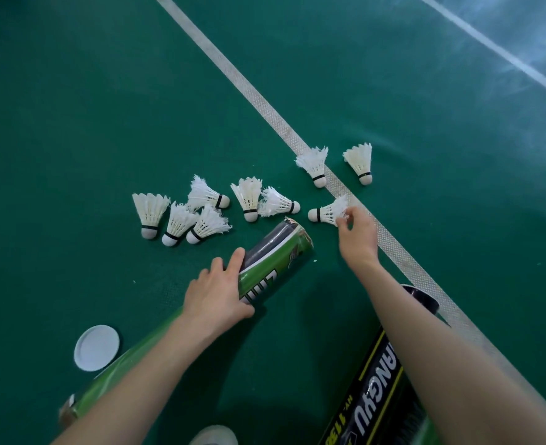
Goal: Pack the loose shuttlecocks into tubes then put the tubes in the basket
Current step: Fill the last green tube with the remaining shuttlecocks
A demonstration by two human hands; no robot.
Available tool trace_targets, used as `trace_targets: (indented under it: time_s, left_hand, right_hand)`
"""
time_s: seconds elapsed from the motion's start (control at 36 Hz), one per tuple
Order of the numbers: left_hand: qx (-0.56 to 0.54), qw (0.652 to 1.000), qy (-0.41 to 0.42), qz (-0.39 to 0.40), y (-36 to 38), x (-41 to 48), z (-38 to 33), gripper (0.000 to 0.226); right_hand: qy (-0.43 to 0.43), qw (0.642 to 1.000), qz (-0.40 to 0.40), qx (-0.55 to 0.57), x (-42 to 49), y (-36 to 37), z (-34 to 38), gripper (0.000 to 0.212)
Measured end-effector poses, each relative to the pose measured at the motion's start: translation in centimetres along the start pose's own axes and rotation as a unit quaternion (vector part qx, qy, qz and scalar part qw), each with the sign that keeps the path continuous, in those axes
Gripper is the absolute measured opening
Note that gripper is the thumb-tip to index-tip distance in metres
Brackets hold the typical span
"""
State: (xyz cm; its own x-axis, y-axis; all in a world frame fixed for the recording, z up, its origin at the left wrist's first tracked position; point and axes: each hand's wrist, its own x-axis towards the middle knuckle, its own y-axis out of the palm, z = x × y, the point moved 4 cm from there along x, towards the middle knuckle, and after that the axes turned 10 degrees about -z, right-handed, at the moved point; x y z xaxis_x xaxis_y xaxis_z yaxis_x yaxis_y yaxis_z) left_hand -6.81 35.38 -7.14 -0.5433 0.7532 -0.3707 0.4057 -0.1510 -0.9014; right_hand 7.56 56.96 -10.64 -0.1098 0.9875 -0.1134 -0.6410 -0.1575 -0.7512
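**Q:** What is recorded at the left?

**A:** A white lid (97,347) is seen lying flat on the green court floor (72,107), just beside the lower part of the green tube (275,264).

**Q:** How is that tube set?

**A:** Its long axis runs from lower left to upper right. The open mouth is pointed up-right, towards the loose shuttlecocks (151,216). It is gripped near the mouth by the left hand (217,292), with fingers over the top and thumb underneath. Whether the mouth end is resting on the floor cannot be told.

**Q:** And the shuttlecocks?

**A:** Eight are found loose on the floor beyond the mouth. Most corks are turned towards the viewer and two are turned right. One of the eight lies on the white court line (265,104).

**Q:** The ninth?

**A:** A ninth shuttlecock (328,211) is noted right of the tube mouth, beside the line. Its axis is near level, cork to the left and feathers to the right. Its feather skirt is pinched between finger and thumb of the right hand (358,234).

**Q:** Further right?

**A:** A black tube (377,396) is noted beneath the right forearm, partly hidden. It lies on a similar slant, with its dark open end uppermost.
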Motion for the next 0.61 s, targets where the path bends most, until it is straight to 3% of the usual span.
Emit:
trace_targets:
  time_s: [0.22,0.44,0.53,0.61]
  left_hand:
    - [0.005,1.0,-0.001,-0.018,0.1,-2.1,-0.3,0.097]
    - [-0.037,0.997,0.042,-0.052,-0.1,-4.2,-2.1,0.095]
    - [-0.052,0.995,0.063,-0.065,-0.3,-4.8,-2.6,0.095]
    - [-0.052,0.993,0.079,-0.074,-0.6,-5.3,-2.9,0.095]
  right_hand:
    - [-0.043,0.991,-0.023,0.128,-3.2,-4.0,0.9,0.014]
    - [-0.12,0.976,0.082,0.162,-7.3,-6.4,1.0,0.015]
    - [-0.104,0.965,0.123,0.207,-8.1,-6.4,0.6,0.021]
    - [-0.07,0.949,0.159,0.262,-8.8,-6.5,0.7,0.014]
